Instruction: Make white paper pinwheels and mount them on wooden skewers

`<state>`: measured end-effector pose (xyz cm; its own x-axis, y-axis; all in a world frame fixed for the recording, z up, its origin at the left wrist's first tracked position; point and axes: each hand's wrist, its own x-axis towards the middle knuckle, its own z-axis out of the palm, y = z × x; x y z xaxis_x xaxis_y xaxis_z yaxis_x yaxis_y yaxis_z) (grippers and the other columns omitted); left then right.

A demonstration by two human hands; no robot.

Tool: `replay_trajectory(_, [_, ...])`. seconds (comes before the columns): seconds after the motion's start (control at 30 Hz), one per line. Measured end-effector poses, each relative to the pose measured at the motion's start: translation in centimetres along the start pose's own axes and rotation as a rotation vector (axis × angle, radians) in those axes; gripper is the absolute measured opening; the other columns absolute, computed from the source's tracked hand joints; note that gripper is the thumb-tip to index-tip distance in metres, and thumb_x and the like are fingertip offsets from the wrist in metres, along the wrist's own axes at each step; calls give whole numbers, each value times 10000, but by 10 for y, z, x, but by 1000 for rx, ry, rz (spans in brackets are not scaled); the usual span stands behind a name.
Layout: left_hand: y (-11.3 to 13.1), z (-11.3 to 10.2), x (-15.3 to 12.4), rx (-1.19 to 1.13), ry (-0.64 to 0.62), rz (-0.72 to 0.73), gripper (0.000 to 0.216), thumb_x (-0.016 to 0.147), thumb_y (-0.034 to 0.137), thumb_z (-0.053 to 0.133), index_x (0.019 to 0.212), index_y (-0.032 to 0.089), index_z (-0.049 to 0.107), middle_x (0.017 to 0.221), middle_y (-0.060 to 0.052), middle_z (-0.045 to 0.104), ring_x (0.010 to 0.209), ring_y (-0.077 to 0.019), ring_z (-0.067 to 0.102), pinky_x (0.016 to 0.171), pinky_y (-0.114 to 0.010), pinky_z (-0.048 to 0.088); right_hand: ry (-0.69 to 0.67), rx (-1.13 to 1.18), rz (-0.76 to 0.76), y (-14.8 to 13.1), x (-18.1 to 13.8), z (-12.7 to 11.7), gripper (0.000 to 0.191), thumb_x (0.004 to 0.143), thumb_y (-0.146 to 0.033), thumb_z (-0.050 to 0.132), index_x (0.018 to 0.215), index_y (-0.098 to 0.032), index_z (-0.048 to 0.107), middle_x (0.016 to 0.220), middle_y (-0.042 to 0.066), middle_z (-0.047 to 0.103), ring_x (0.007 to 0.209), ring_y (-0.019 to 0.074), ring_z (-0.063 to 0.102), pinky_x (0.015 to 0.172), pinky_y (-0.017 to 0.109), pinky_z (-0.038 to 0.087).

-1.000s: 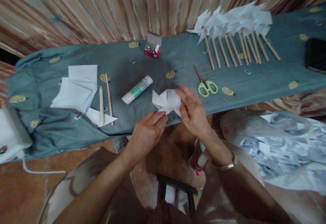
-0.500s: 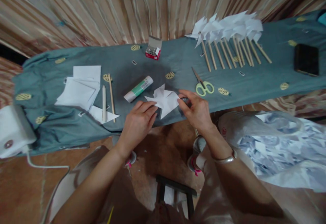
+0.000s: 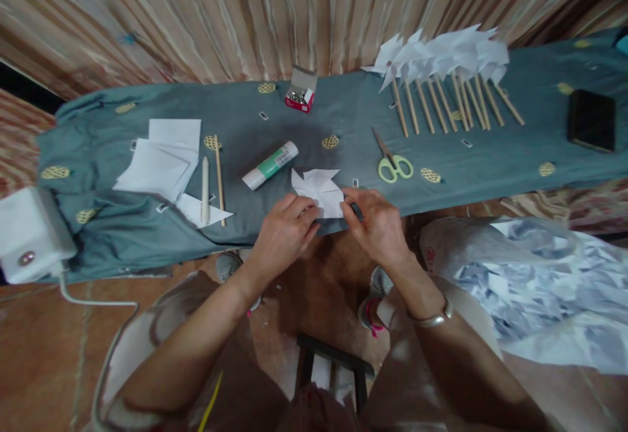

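A white paper pinwheel (image 3: 320,190) with folded blades is held between my two hands at the near edge of the cloth-covered table. My left hand (image 3: 287,226) pinches its lower left side, fingers closed. On the right side, my right hand (image 3: 375,222) grips the paper's edge between thumb and forefinger. A glue stick (image 3: 271,165) with a green label lies just beyond my left hand. Scissors (image 3: 394,165) with light green handles rest beyond my right hand. Further left are a wooden stick (image 3: 219,180) and a pale pointed rod (image 3: 205,191).
White paper sheets (image 3: 157,170) lie at the left, near a white box (image 3: 34,235) with a cable. A small red box (image 3: 300,95) holds metal pins. Finished pinwheels on sticks (image 3: 441,59) line the back right. A phone (image 3: 591,120) and a bag of paper pieces (image 3: 530,288) are at right.
The pinwheel has been turned between my fingers, so its blades point differently. My left hand has shifted slightly right, and the view has moved a little.
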<state>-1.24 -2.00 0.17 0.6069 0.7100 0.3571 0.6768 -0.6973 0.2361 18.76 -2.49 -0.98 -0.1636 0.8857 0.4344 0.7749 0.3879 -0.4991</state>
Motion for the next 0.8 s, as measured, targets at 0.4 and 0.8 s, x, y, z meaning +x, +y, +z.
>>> replay_trajectory(0.4, [0, 2, 5, 23, 18, 0, 154, 939, 166, 531, 942, 134, 681, 925, -68, 687, 837, -190, 604, 760, -312, 519, -52, 80, -42, 8, -1, -3, 320, 878, -109, 465, 1051, -214, 712, 1373, 101, 583, 1260, 278, 541, 1060, 505, 463])
replay_trajectory(0.8, [-2, 3, 1, 56, 53, 8, 149, 931, 170, 538, 960, 132, 678, 925, -69, 715, 822, -196, 646, 746, -324, 523, -159, 327, 157, 1, 2, -11, 194, 779, -187, 624, 942, -238, 716, 1426, 90, 532, 1319, 279, 500, 1112, 517, 383])
